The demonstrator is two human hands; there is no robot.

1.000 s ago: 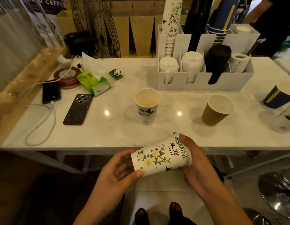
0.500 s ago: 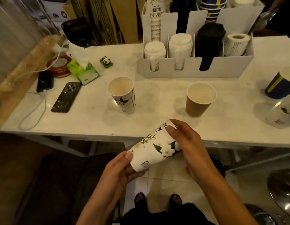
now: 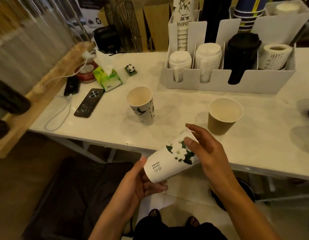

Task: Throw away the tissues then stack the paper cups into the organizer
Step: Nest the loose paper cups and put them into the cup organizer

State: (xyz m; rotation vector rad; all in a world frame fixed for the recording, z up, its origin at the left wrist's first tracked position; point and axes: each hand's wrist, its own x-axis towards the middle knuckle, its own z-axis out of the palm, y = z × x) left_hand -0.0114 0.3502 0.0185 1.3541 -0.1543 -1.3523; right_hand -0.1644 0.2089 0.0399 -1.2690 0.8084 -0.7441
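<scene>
Hands share our floral cup (image 3: pixel 172 157) off the surface's (image 3: pixel 254 153) near edge: left hand (image 3: pixel 141 183) cradles its base, right hand (image 3: pixel 205 151) pinches its rim, perhaps steadying it for the organizer (image 3: pixel 224 84).

There is a single view, from a wide-angle camera on the person's head, facing forward and steeply down. It looks over the near edge of the tabletop (image 3: pixel 167 108) from just in front of it, with the hands (image 3: pixel 209 153) close below the lens and the floor (image 3: pixel 183 196) and feet at the bottom. The organizer (image 3: pixel 224 84) along the far edge sits at upper right. The tabletop's left edge runs off toward the upper left. Straight lines bow near the borders.
</scene>
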